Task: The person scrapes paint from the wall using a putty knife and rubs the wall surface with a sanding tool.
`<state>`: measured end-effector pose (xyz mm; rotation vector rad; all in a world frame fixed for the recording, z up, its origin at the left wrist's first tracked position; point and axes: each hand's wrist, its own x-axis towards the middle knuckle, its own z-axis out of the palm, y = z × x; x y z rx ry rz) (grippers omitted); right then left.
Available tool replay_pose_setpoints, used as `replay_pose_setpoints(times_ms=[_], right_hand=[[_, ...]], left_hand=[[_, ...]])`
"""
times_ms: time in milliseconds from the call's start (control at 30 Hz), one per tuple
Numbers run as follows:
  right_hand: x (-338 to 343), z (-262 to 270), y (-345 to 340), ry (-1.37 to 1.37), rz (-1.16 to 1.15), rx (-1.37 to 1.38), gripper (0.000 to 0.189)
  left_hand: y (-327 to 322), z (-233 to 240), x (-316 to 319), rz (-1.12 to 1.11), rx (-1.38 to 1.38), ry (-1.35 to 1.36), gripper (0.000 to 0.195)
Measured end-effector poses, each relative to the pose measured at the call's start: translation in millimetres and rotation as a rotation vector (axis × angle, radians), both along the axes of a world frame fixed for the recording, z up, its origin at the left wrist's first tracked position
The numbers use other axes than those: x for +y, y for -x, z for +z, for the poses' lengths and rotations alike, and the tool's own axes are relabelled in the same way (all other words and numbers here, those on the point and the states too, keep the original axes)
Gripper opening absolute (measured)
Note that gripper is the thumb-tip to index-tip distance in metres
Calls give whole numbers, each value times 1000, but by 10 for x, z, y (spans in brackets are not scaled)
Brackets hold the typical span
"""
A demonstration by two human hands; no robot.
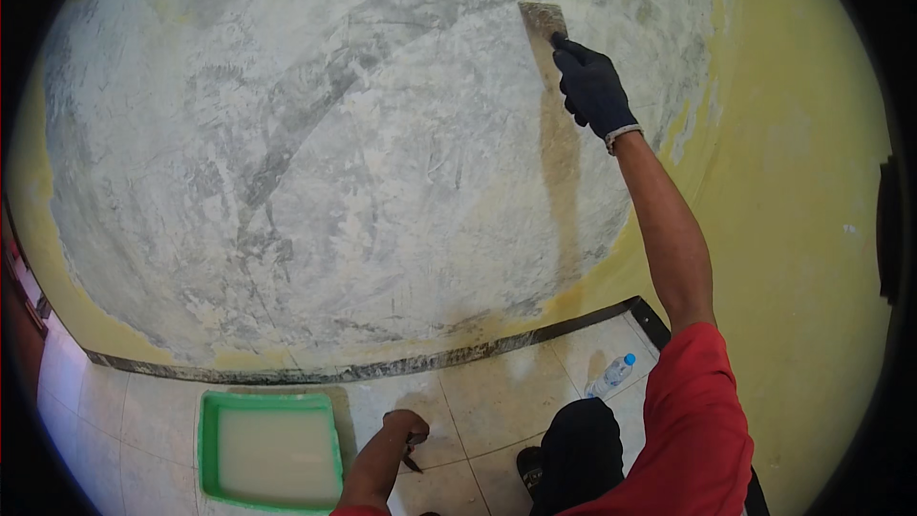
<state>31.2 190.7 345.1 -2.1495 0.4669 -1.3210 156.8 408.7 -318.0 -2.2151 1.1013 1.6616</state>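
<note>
In a dark knit glove, my right hand [594, 89] grips a wide-bladed scraper [542, 19] by its handle. The blade lies at the patchy grey-white wall surface [401, 179], high and right of the middle. A long brownish shadow runs down the wall below it. Low over the tiled floor, my bare left hand [407, 423] is closed around a small dark tool with a reddish part [410, 460]. Most of that tool is hidden, so its kind is unclear. Left of this hand sits a green plastic tray [208, 444] holding cloudy whitish liquid [279, 451].
Yellow paint [781, 229] borders the bare patch. A dark baseboard [458, 358] follows the wall's foot into a corner at right. A plastic bottle with a blue cap [612, 376] stands on the floor tiles [494, 401] near my dark-trousered knee [584, 444].
</note>
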Motion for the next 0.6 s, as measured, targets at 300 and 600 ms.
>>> replay_pose_setpoints(times_ms=[300,600], right_hand=[[52,94,-14,25,-35,24,42],[59,136,-2,28,-24,9,40]], left_hand=[[112,237,117,-186,-321,537,50],[284,782,179,-218,-348,474,48]])
